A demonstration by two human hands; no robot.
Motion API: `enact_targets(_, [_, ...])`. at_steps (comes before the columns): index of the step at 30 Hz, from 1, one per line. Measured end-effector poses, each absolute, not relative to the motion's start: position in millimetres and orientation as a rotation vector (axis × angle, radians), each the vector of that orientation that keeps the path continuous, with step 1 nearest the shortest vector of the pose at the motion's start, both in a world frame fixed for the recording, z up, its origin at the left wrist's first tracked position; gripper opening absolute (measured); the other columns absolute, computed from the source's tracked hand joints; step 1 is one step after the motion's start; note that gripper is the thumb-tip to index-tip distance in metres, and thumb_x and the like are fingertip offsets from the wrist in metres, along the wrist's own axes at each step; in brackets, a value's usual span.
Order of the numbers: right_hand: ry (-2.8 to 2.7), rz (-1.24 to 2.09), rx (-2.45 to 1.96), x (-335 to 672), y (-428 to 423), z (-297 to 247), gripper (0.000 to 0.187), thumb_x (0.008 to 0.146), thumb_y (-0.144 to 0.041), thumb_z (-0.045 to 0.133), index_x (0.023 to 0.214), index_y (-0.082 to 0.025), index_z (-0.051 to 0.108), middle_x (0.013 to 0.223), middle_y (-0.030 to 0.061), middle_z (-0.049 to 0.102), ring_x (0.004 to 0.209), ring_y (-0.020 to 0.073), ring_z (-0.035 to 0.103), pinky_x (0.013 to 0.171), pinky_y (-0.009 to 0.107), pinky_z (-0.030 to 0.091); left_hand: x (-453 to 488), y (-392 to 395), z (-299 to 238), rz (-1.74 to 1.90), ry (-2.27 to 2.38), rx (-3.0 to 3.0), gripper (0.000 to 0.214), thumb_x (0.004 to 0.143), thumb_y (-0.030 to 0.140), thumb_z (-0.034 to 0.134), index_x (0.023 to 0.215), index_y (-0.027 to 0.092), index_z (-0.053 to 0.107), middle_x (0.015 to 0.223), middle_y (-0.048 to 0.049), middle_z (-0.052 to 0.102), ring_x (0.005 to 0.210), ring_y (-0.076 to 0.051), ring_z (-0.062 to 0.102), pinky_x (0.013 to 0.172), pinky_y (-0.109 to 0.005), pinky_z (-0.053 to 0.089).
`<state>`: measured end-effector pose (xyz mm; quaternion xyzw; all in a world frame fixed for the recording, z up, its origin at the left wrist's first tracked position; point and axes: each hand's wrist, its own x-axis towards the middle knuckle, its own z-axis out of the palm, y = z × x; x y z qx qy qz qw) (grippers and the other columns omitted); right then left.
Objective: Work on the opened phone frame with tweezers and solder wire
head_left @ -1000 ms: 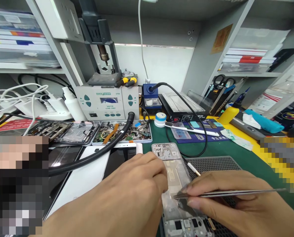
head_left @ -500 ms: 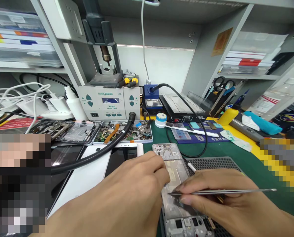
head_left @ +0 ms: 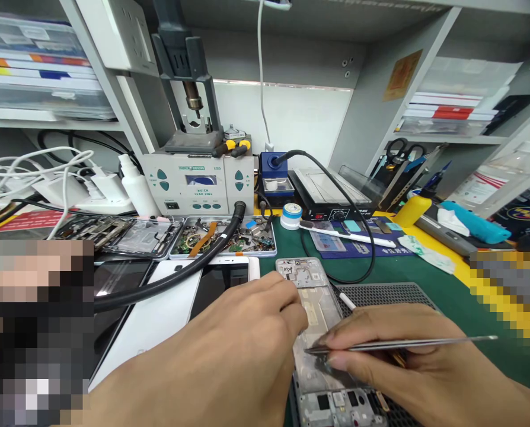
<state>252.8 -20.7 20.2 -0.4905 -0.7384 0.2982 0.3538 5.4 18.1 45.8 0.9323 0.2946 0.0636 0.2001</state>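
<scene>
An opened phone's silver metal frame (head_left: 321,305) lies lengthwise in front of me, partly on a dark perforated mat. My left hand (head_left: 242,338) is closed at its left edge, fingers curled and mostly hidden behind the back of the hand. My right hand (head_left: 407,350) pinches slim metal tweezers (head_left: 447,341) between thumb and fingers. Their dark tips point left and lie at the frame's middle, by a dark patch on the metal. Small board parts and square cut-outs show at the frame's near end.
Behind stand a hot-air station (head_left: 198,184), a soldering iron unit (head_left: 274,172) and a flat heating plate (head_left: 331,193). A parts tray (head_left: 269,252) and a white phone (head_left: 254,268) lie to the left, crossed by a thick black hose (head_left: 158,287). The perforated mat (head_left: 393,290) extends right.
The view has shifted very slightly. Both hands, the tweezers and the phone frame keep nearly the same places.
</scene>
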Motion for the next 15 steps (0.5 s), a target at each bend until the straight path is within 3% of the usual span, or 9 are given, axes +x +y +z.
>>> enact_targets(15, [-1.907,0.826,-1.301,255.5,-21.6,18.6,0.013,0.093,-0.037,0.09,0.083,-0.03,0.094,0.08,-0.0003,0.092,0.069,0.0211,0.088,0.068,0.019,0.072,8.1,16.5,43.2,0.183,0.819,2.618,0.028,0.105,0.005,0.051,0.108,0.02,0.075,0.113,-0.0064,0.072,0.111,-0.027,0.069,0.097,-0.04,0.062])
